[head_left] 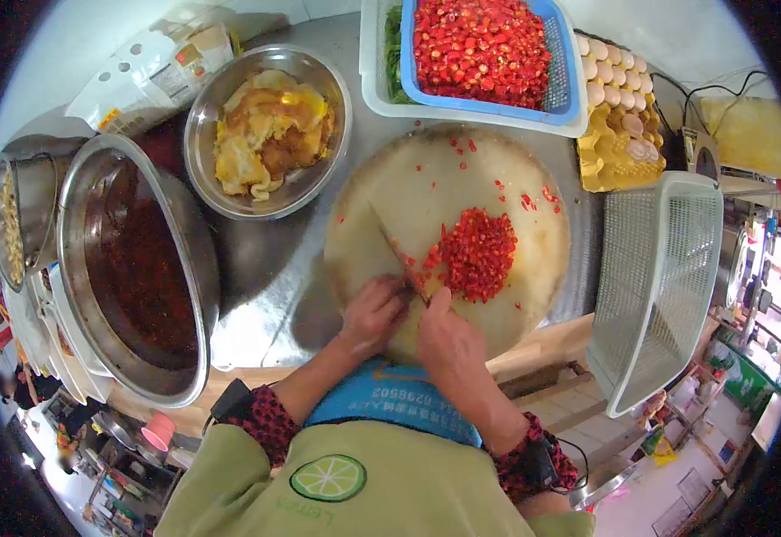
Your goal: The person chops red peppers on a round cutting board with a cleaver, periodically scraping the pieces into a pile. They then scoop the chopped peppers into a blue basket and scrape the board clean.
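My right hand is wrapped round the handle of a kitchen knife. Its blade points away to the upper left, across a round cutting board. Close to the blade's left side, my left hand rests near the board's front edge with its fingers curled under. Whatever those fingers grip is hidden. A heap of chopped red chilies lies on the board just right of the knife, and some loose pieces touch the blade. More bits of chili are scattered towards the far and right edges.
Beyond the board, a blue basket holds chopped chilies. Egg trays and a tilted pale green basket stand right. Leftward are a steel bowl with fried eggs and a large basin of dark red sauce.
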The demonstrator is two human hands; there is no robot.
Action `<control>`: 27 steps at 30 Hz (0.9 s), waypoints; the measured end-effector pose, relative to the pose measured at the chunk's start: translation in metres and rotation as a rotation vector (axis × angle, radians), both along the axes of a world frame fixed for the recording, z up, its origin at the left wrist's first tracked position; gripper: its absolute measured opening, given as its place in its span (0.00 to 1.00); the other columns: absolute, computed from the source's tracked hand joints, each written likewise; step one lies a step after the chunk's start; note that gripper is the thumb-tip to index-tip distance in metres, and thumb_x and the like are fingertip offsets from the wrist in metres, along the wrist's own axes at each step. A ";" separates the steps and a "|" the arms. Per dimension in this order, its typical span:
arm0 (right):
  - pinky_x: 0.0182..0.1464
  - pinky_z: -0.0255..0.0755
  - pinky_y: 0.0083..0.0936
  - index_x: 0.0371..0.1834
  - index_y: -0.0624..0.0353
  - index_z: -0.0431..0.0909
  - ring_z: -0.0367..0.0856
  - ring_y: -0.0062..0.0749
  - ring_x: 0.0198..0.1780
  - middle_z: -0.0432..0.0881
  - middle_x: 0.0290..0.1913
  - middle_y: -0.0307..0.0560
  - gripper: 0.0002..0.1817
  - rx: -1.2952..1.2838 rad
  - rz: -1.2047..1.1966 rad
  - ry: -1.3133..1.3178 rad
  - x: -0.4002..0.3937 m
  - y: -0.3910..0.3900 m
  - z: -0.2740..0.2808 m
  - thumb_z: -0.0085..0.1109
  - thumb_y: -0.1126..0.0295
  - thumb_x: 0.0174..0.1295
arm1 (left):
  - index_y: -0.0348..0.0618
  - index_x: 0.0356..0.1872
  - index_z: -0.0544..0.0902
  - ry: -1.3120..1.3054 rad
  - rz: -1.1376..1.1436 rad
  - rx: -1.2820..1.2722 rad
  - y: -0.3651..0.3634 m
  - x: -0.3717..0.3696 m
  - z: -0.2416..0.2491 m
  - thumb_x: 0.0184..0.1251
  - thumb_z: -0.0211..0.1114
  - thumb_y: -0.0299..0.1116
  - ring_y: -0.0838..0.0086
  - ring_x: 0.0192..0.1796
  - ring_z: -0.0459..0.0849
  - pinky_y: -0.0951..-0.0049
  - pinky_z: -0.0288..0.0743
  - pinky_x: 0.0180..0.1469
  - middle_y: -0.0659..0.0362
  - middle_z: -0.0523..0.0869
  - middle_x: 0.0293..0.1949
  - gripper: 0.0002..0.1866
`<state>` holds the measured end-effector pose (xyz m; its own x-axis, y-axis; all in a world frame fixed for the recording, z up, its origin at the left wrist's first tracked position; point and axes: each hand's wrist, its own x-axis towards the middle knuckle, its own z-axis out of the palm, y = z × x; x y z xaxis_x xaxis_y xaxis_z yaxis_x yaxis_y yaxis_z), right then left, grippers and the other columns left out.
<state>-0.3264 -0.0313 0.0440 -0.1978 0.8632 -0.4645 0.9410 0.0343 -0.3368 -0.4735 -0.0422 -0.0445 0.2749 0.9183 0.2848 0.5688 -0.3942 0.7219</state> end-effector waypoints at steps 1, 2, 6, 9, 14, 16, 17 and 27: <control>0.22 0.73 0.41 0.36 0.60 0.63 0.81 0.50 0.22 0.79 0.20 0.54 0.07 0.019 -0.003 0.021 -0.002 0.004 0.002 0.50 0.71 0.64 | 0.37 0.34 0.81 0.001 -0.005 0.007 -0.003 0.000 -0.004 0.43 0.69 0.23 0.57 0.44 0.81 0.61 0.78 0.47 0.52 0.81 0.41 0.13; 0.22 0.73 0.41 0.36 0.60 0.63 0.81 0.50 0.22 0.79 0.20 0.54 0.07 0.029 -0.009 0.021 0.000 0.004 0.001 0.50 0.71 0.64 | 0.37 0.35 0.81 0.013 0.005 0.023 -0.006 0.001 -0.013 0.43 0.70 0.23 0.56 0.44 0.81 0.61 0.78 0.47 0.52 0.81 0.41 0.14; 0.23 0.73 0.43 0.36 0.61 0.63 0.80 0.53 0.22 0.78 0.19 0.56 0.07 -0.045 -0.080 0.065 0.011 -0.010 0.004 0.49 0.70 0.65 | 0.37 0.34 0.81 0.051 0.047 0.004 -0.010 0.003 -0.005 0.40 0.70 0.24 0.56 0.45 0.81 0.62 0.78 0.47 0.51 0.81 0.40 0.14; 0.23 0.73 0.45 0.37 0.61 0.63 0.80 0.55 0.22 0.78 0.19 0.58 0.07 -0.067 -0.026 0.027 0.007 -0.014 0.002 0.48 0.69 0.66 | 0.37 0.35 0.81 0.017 0.032 0.038 -0.005 0.002 0.000 0.41 0.70 0.24 0.56 0.45 0.81 0.62 0.78 0.48 0.51 0.81 0.40 0.15; 0.24 0.72 0.47 0.38 0.60 0.63 0.79 0.56 0.23 0.77 0.19 0.60 0.07 -0.029 -0.045 0.039 -0.001 0.000 0.000 0.48 0.69 0.67 | 0.37 0.35 0.81 0.024 0.010 0.049 -0.001 0.001 -0.004 0.43 0.70 0.24 0.57 0.44 0.81 0.62 0.78 0.47 0.51 0.81 0.40 0.14; 0.25 0.71 0.48 0.38 0.60 0.63 0.80 0.56 0.24 0.78 0.21 0.60 0.08 -0.074 -0.178 0.164 0.007 0.000 -0.003 0.49 0.69 0.66 | 0.37 0.36 0.81 0.011 -0.002 0.025 -0.003 0.002 -0.007 0.44 0.70 0.24 0.57 0.44 0.81 0.61 0.78 0.47 0.51 0.80 0.41 0.14; 0.25 0.71 0.48 0.38 0.60 0.63 0.80 0.56 0.24 0.78 0.21 0.60 0.08 -0.078 -0.175 0.165 0.010 -0.002 0.000 0.49 0.69 0.66 | 0.37 0.37 0.81 -0.015 0.027 0.016 -0.005 0.002 -0.009 0.45 0.70 0.23 0.57 0.44 0.81 0.61 0.78 0.46 0.51 0.80 0.41 0.14; 0.26 0.71 0.48 0.35 0.61 0.64 0.79 0.57 0.25 0.78 0.23 0.60 0.08 -0.095 -0.026 0.069 0.013 -0.027 0.012 0.52 0.70 0.63 | 0.40 0.38 0.81 0.040 0.055 -0.023 -0.014 -0.006 -0.003 0.42 0.71 0.25 0.58 0.45 0.81 0.62 0.77 0.47 0.51 0.81 0.43 0.17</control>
